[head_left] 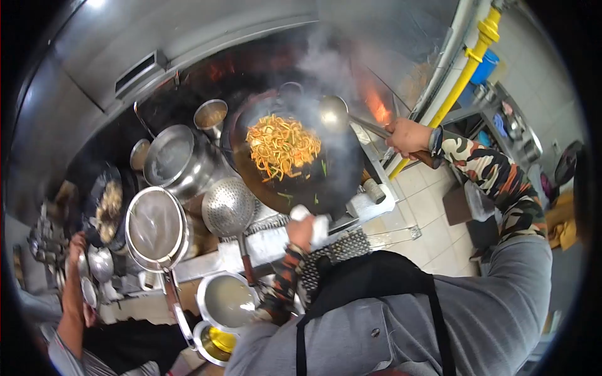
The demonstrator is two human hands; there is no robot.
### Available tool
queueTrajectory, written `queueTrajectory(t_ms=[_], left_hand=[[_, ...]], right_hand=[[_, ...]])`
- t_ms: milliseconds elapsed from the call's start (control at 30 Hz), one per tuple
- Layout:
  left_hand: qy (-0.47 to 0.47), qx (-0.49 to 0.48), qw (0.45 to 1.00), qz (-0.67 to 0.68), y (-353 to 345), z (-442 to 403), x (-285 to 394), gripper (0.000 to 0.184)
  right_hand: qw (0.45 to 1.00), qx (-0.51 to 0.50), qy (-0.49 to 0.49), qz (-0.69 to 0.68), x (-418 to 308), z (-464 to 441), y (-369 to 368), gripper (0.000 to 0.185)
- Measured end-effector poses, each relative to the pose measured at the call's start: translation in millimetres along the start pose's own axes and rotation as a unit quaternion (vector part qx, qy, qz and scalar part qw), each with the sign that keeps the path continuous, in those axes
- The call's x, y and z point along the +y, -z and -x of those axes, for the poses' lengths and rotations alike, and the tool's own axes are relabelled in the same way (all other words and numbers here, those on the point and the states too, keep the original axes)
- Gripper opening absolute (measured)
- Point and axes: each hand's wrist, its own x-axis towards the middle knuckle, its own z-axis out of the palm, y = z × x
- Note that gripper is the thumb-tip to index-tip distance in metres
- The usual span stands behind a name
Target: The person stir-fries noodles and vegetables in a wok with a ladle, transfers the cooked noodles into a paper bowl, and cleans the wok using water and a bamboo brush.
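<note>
A large dark wok (pixel 263 182) sits on the stove, and smoke rises over it. Noodles (pixel 282 147) with bits of vegetable lie in a heap in the wok. My right hand (pixel 409 138) is closed around the handle of a ladle (pixel 333 113), whose bowl is over the far right part of the wok. My left hand (pixel 300 232) is closed on a folded white cloth (pixel 318 230) at the wok's near edge. The cloth hides whether a wok handle lies under it.
Flames (pixel 376 103) burn behind the wok. Left of it stand a metal pot (pixel 169 156), a perforated skimmer (pixel 229 207) and a fine strainer (pixel 155 224). A co-worker's hand (pixel 76 244) is beside another wok (pixel 94 213). A yellow pipe (pixel 467 78) runs along the right.
</note>
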Motion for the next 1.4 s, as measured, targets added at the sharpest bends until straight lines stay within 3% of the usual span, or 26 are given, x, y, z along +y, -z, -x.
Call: queueTrajectory(t_ms=[33, 67, 133, 167, 200, 233, 333, 433, 500, 567, 600, 633, 667, 733, 800, 867, 933, 1033, 1133, 1167, 1233, 1300, 1333, 1400], left_hand=[[0.060, 0.051, 0.991, 0.110, -17.9, 7.0, -3.9, 0.029], [0.053, 0.121, 0.943, 0.304, -18.5, 27.4, 25.8, 0.035], [0.070, 0.037, 0.996, 0.030, 1.3, 4.8, 38.9, 0.038], [0.063, -0.004, 0.993, -0.105, 11.2, -6.2, 45.3, 0.040], [-0.151, -0.065, 0.952, -0.258, 36.5, -5.9, 61.4, 0.043], [-0.143, -0.096, 0.985, -0.003, 38.0, 0.1, 62.5, 0.046], [-0.074, -0.141, 0.973, 0.168, 36.1, 36.3, 63.6, 0.036], [0.176, -0.099, 0.906, 0.372, 19.0, 121.4, 102.3, 0.029], [0.194, -0.107, 0.889, 0.400, 2.6, 166.1, 107.1, 0.025], [0.126, -0.139, 0.916, 0.355, -18.9, 206.2, 116.9, 0.022], [-0.003, -0.190, 0.970, 0.151, -23.0, 227.3, 130.3, 0.016], [-0.143, -0.187, 0.971, -0.052, -26.5, 248.2, 148.8, 0.010], [-0.002, -0.274, 0.936, 0.224, -47.1, 252.9, 124.3, 0.008], [0.272, -0.346, 0.805, 0.399, -78.8, 262.5, 148.8, 0.009], [0.210, -0.393, 0.822, 0.354, -118.4, 301.0, 174.8, 0.015], [0.284, -0.584, 0.672, 0.357, -150.4, 310.7, 192.9, 0.023], [0.251, -0.516, 0.767, 0.288, -196.6, 333.9, 195.3, 0.034], [0.286, -0.634, 0.689, 0.205, -224.6, 391.0, 216.7, 0.038], [0.277, -0.713, 0.616, 0.189, -299.2, 370.0, 252.7, 0.032], [0.259, -0.700, 0.642, 0.175, -320.6, 371.6, 266.0, 0.026], [0.248, -0.708, 0.632, 0.194, -345.1, 390.1, 304.9, 0.018], [0.217, -0.743, 0.609, 0.172, -372.3, 395.8, 340.5, 0.014], [0.217, -0.754, 0.596, 0.169, -389.6, 400.0, 348.4, 0.014], [0.184, -0.771, 0.596, 0.131, -422.8, 408.6, 364.7, 0.014]], right_hand=[[0.999, -0.015, 0.020, -0.021, 7.9, 0.4, -3.6, 0.018], [0.999, 0.025, -0.041, -0.024, -19.3, 19.4, -27.0, 0.018], [0.971, -0.054, -0.052, -0.226, -23.6, 34.7, -66.2, 0.017], [0.968, -0.055, -0.053, -0.238, -24.0, 38.9, -79.1, 0.017], [0.938, -0.072, -0.094, -0.327, -22.9, 41.0, -89.2, 0.010], [0.897, -0.091, -0.135, -0.412, -14.5, 44.6, -98.7, 0.010], [0.835, -0.167, -0.094, -0.516, 58.4, 65.4, -121.7, 0.016], [0.797, -0.159, -0.057, -0.580, 99.9, 138.7, -147.2, 0.038], [0.765, -0.153, -0.035, -0.625, 134.1, 197.1, -160.8, 0.045], [0.746, -0.141, -0.036, -0.649, 169.4, 256.1, -174.0, 0.045], [0.730, -0.135, -0.037, -0.669, 184.9, 290.7, -178.7, 0.045], [0.727, -0.113, -0.066, -0.674, 195.3, 325.7, -181.5, 0.048], [0.714, -0.073, -0.067, -0.693, 205.0, 358.7, -187.7, 0.048], [0.712, -0.008, -0.083, -0.697, 223.3, 426.6, -209.7, 0.049], [0.717, 0.075, -0.102, -0.685, 249.7, 483.1, -249.2, 0.048], [0.705, 0.148, -0.116, -0.684, 262.4, 543.2, -279.9, 0.045], [0.649, 0.232, -0.136, -0.712, 271.0, 600.5, -314.4, 0.043], [0.592, 0.316, -0.141, -0.728, 256.7, 677.8, -376.9, 0.042], [0.535, 0.405, -0.129, -0.730, 262.6, 696.4, -360.9, 0.046], [0.546, 0.434, -0.154, -0.700, 255.6, 709.7, -348.3, 0.048], [0.551, 0.473, -0.186, -0.662, 247.3, 728.0, -347.6, 0.049], [0.509, 0.550, -0.234, -0.619, 242.8, 738.8, -349.8, 0.051], [0.500, 0.561, -0.243, -0.613, 240.8, 737.9, -346.3, 0.051], [0.432, 0.565, -0.323, -0.624, 237.7, 738.1, -332.1, 0.048]])
